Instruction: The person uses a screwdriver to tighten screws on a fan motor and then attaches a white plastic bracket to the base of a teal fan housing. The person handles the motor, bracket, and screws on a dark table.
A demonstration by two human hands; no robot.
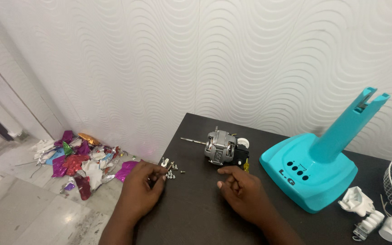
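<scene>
Small silver screws point(171, 172) lie scattered near the dark table's point(196, 213) left edge.

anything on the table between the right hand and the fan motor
Nothing visible. The right hand rests on the dark table just in front of the fan motor, with only bare tabletop between. The small screws lie off to the side by the left hand.

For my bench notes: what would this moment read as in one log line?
left hand: at small screws | right hand: curled, near motor | teal fan base: right on dark table
</scene>
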